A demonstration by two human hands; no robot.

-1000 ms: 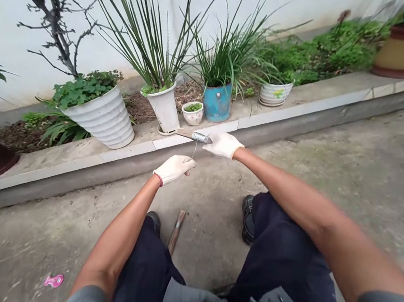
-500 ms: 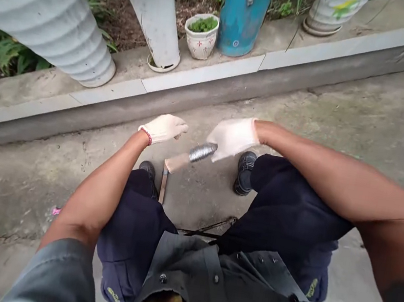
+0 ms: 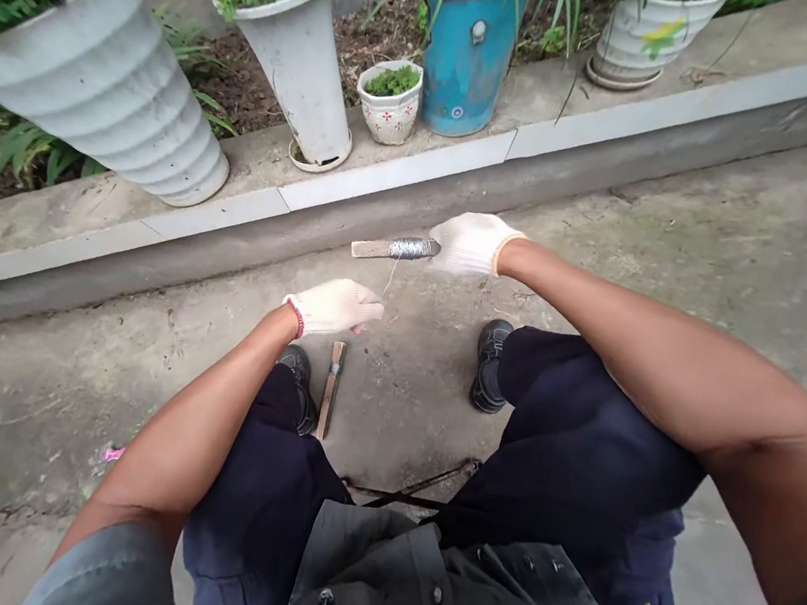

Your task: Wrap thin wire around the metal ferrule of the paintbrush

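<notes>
My right hand (image 3: 474,244), in a white knit glove, is closed on the near end of a flat wooden stick (image 3: 370,249). Silvery wire (image 3: 413,248) is wound thickly around the stick's middle. From the winding a thin loose strand (image 3: 390,278) runs down to my left hand (image 3: 338,310), which is gloved too and pinches the strand between its fingertips. Below that hand, a second wooden stick (image 3: 328,402) lies on the concrete beside my left shoe, with a narrow band of wire near its upper end.
A low tiled curb (image 3: 400,173) crosses in front of me. On it stand white planters (image 3: 295,64), a small white pot (image 3: 386,123) and a blue bucket (image 3: 465,69) with plants. Between my feet on the concrete lies a dark thin tool (image 3: 421,487), partly hidden by my clothes.
The stick in my right hand has swung up from a downward slant to nearly level, away from me. My left hand has moved lower, and the wire strand between the hands now shows.
</notes>
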